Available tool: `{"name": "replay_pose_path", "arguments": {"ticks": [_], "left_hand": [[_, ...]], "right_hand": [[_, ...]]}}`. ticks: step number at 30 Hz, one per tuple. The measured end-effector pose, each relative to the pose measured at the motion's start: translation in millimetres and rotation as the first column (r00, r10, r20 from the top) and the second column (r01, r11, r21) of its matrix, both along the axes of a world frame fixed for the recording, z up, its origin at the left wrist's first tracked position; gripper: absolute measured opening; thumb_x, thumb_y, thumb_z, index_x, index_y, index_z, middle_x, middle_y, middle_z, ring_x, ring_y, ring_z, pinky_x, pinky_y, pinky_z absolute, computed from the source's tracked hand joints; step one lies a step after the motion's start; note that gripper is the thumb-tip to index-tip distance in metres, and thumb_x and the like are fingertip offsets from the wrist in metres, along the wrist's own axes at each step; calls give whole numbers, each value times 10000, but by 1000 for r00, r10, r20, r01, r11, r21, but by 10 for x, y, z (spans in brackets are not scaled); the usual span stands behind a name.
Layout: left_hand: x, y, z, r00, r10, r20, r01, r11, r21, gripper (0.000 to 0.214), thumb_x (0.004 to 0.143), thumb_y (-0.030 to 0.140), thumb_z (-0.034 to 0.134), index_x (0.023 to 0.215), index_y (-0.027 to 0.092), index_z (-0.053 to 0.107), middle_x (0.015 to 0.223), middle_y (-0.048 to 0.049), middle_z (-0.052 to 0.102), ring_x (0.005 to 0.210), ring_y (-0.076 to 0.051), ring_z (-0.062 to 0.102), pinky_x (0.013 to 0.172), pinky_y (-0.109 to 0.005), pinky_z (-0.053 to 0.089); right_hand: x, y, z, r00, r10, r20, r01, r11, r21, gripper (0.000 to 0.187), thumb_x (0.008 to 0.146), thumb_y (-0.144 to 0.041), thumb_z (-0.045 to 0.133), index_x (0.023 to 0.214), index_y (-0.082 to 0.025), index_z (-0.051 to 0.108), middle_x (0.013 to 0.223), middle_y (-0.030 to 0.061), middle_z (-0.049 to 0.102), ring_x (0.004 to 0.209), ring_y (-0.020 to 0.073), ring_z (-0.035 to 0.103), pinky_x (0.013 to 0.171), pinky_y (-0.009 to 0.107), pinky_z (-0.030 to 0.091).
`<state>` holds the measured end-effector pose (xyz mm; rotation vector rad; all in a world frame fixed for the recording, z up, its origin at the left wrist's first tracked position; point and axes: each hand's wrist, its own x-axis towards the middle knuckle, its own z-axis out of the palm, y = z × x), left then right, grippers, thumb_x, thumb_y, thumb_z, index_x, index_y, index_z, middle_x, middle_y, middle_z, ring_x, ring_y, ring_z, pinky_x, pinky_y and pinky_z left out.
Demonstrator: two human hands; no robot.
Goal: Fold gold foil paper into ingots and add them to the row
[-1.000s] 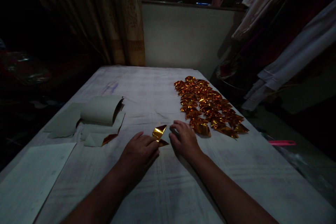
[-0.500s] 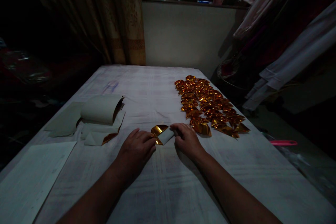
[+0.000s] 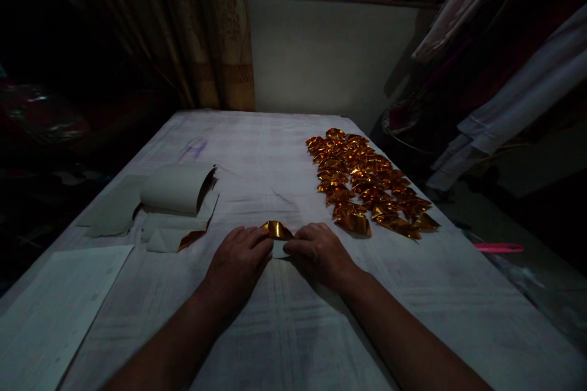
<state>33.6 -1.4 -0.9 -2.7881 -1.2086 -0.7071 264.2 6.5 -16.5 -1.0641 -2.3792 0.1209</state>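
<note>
Between my two hands a piece of gold foil paper (image 3: pixel 277 230) lies on the cloth, partly folded, with a gold strip at the back and a pale underside showing in front. My left hand (image 3: pixel 241 255) grips its left end, fingers together. The right end is pinched by my right hand (image 3: pixel 320 252), thumb and fingers closed on it. My fingertips hide both ends of the paper. To the right lie rows of folded gold foil pieces (image 3: pixel 352 219), several of them overlapping.
Left of my hands is a stack of pale-backed foil sheets (image 3: pixel 172 189), the top one curled. A white sheet (image 3: pixel 68 305) lies at the table's near left. Checked cloth covers the table (image 3: pixel 275 330). Clothes (image 3: pixel 518 104) hang at the right, beside a pink handle (image 3: pixel 499 248).
My right hand has moved slightly left and closed over the paper's right end. The paper has turned from a slanted shape to a narrow one with its gold strip level.
</note>
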Motion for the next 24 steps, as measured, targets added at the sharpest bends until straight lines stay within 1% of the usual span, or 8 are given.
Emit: {"name": "replay_pose_path", "arguments": {"ticks": [3, 6, 8, 10, 12, 16, 19, 24], "left_hand": [[-11, 26, -20, 998, -31, 56, 31, 1000, 2, 183, 975, 178, 518, 1075, 193, 670, 1176, -97, 707, 1049, -265, 668, 881, -461, 549], [-27, 44, -53, 995, -35, 97, 38, 999, -38, 220, 992, 192, 498, 1159, 213, 638, 1275, -87, 669, 1122, -255, 646, 934, -445, 543], [-41, 45, -79, 992, -6, 127, 14, 998, -68, 277, 987, 184, 499, 1253, 216, 570, 1314, -96, 637, 1163, -253, 623, 974, -450, 531], [-55, 41, -98, 987, 44, 157, -29, 995, -93, 319, 966, 175, 522, 1282, 211, 507, 1290, -105, 622, 1160, -254, 613, 975, -456, 530], [-66, 37, -99, 982, 83, 170, -64, 992, -112, 274, 944, 179, 547, 1212, 210, 501, 1187, -93, 629, 1071, -247, 630, 911, -442, 552], [-68, 40, -52, 985, 103, 139, -81, 984, -159, 37, 940, 203, 556, 963, 209, 528, 962, -38, 620, 866, -207, 624, 778, -381, 560], [-64, 40, -10, 988, 57, 142, -31, 984, -173, 115, 950, 213, 564, 839, 203, 537, 966, -47, 636, 897, -206, 629, 797, -370, 552], [-20, -30, 50, 986, 13, 165, 14, 987, -160, 139, 957, 219, 566, 821, 194, 576, 997, -66, 656, 962, -226, 623, 877, -418, 538]], "right_hand": [[29, 7, 39, 999, -47, -23, 47, 999, -13, 137, 874, -198, 676, 1003, -237, 703, 907, 43, 687, 832, 196, 593, 717, 322, 379], [53, 24, 51, 992, -87, -89, 85, 996, -31, 202, 861, -206, 681, 1061, -201, 653, 1041, 89, 684, 953, 231, 602, 797, 353, 424], [52, 33, 42, 993, -67, -102, 63, 997, -38, 241, 858, -187, 671, 1097, -200, 639, 1107, 101, 688, 1011, 242, 599, 836, 373, 432], [40, 39, 25, 996, -24, -91, 21, 999, -40, 279, 854, -147, 655, 1124, -216, 643, 1135, 88, 705, 1027, 239, 601, 836, 376, 429], [25, 44, 6, 997, 25, -78, -27, 999, -29, 280, 841, -116, 655, 1096, -231, 671, 1141, 72, 722, 1021, 234, 607, 827, 374, 425], [12, 49, -5, 995, 61, -78, -64, 998, -26, 201, 843, -124, 676, 997, -244, 724, 1128, 61, 746, 1018, 234, 625, 827, 380, 431], [26, 48, 2, 995, 58, -84, -65, 995, -77, 170, 874, -174, 687, 1005, -266, 744, 1146, 50, 750, 1035, 233, 636, 838, 387, 445], [49, 63, -7, 989, 47, -138, -68, 987, -148, 102, 915, -262, 691, 979, -289, 765, 1143, 41, 753, 1057, 226, 652, 865, 398, 462]]}}
